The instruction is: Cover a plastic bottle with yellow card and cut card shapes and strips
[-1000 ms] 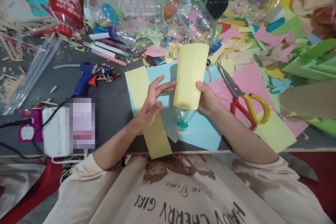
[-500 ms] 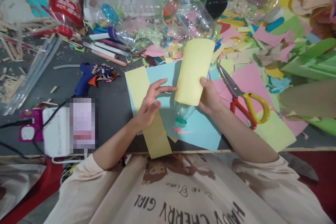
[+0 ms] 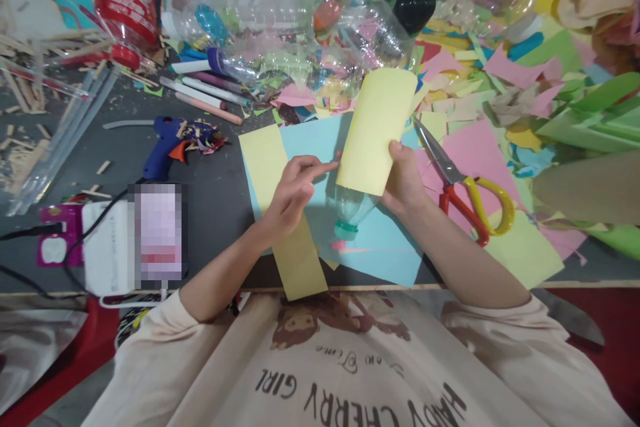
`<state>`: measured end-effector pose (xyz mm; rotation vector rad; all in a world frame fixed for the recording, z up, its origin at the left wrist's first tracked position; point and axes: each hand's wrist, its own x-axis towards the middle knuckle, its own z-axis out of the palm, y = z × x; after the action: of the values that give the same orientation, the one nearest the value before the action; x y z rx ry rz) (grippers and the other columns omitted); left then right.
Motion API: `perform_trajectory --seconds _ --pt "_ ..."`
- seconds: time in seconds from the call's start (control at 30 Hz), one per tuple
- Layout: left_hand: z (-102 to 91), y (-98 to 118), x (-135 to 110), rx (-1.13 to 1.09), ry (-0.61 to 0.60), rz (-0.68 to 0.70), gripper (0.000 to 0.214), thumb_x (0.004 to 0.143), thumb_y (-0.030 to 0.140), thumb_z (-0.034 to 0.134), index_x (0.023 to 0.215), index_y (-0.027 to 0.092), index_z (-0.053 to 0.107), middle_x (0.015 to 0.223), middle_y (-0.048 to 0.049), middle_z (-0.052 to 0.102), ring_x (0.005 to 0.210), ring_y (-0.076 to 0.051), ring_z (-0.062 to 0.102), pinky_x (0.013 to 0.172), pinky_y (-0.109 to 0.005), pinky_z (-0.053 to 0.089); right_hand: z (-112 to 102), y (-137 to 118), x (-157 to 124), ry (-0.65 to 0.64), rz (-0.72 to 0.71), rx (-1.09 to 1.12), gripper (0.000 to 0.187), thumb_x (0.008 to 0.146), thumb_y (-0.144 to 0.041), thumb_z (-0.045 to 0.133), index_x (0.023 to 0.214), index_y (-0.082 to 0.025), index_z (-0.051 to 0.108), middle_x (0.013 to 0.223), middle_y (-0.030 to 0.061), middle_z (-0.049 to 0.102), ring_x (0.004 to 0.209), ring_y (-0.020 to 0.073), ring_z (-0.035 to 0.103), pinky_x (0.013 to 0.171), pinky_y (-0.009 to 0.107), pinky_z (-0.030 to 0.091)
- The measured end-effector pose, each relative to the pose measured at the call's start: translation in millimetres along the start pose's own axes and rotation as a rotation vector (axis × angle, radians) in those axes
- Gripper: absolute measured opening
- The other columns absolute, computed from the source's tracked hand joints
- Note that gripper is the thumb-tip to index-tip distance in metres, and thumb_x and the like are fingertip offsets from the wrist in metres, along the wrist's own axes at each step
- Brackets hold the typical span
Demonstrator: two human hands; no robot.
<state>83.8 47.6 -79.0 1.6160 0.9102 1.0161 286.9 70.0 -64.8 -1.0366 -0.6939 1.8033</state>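
Observation:
A plastic bottle (image 3: 351,205) with a green cap points its neck toward me, tilted. Yellow paper (image 3: 379,130) is wrapped round its body. My right hand (image 3: 404,179) grips the wrapped bottle from the right, thumb on the paper, its other fingers hidden behind. To the left, my left hand (image 3: 294,197) holds nothing; its index finger stretches to the paper's left edge, and I cannot tell whether it touches. Below them lie a light blue sheet (image 3: 320,140) and a yellow paper strip (image 3: 263,157).
Scissors (image 3: 463,183) with red and yellow handles lie right of my right hand. A blue glue gun (image 3: 165,147) rests at the left, near a white power strip (image 3: 107,247). Markers (image 3: 207,103), plastic bottles (image 3: 250,7) and paper scraps (image 3: 525,80) crowd the back.
The wrapped bottle has shifted slightly right and tilted a little more. My left hand's fingers have drawn closer together, the index finger still pointing at the paper.

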Motion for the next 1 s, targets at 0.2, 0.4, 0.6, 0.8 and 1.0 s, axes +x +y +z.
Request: perform_trajectory --seconds 0.2,0.4,0.6,0.8,1.0 --pt "2.0 1.5 -1.2 0.001 -0.035 0.049 0.052 0.097 0.064 0.040 0.126 0.033 0.070 0.106 -0.0082 0.057 0.104 -0.026 0.054 0.100 -0.047 0.043 2.3 -1.7 -1.9 0.050 -0.015 -0.011 0.057 0.063 -0.068 0.072 0.101 -0.027 0.065 0.107 0.0073 0.077 0.123 0.0350 0.065 0.092 0.049 0.062" --pt "0.5 0.5 0.9 -0.106 0.098 -0.092 0.054 0.099 0.063 0.033 0.106 0.031 0.076 0.102 -0.0072 0.055 0.099 -0.025 0.056 0.093 -0.043 0.048 1.3 -2.0 -0.3 0.041 -0.031 0.019 0.057 0.059 -0.066 0.076 0.098 -0.025 0.063 0.105 0.0080 0.077 0.126 0.0344 0.062 0.094 0.050 0.061" --pt "2.2 2.0 1.0 -0.085 0.011 -0.031 0.054 0.096 0.065 0.039 0.117 0.030 0.074 0.107 -0.0088 0.056 0.104 -0.025 0.056 0.100 -0.044 0.049 1.8 -1.6 -1.2 0.047 -0.014 0.020 0.057 0.060 -0.067 0.075 0.099 -0.027 0.063 0.106 0.0076 0.077 0.125 0.0352 0.063 0.093 0.050 0.061" --pt "1.1 3.4 0.3 -0.046 0.020 -0.023 0.054 0.097 0.064 0.039 0.114 0.028 0.076 0.105 -0.0094 0.057 0.101 -0.025 0.056 0.097 -0.045 0.051 1.9 0.0 -0.8 0.036 -0.011 0.010 0.060 0.061 -0.068 0.073 0.102 -0.026 0.063 0.106 0.0073 0.076 0.125 0.0348 0.062 0.095 0.051 0.061" --pt "0.1 4.6 1.1 -0.009 0.014 -0.010 0.052 0.099 0.060 0.038 0.109 0.028 0.076 0.104 -0.0101 0.058 0.100 -0.025 0.057 0.092 -0.044 0.050 0.0 0.7 0.3 0.020 -0.028 0.046 0.059 0.060 -0.066 0.077 0.100 -0.025 0.065 0.105 0.0081 0.077 0.125 0.0348 0.063 0.096 0.051 0.060"
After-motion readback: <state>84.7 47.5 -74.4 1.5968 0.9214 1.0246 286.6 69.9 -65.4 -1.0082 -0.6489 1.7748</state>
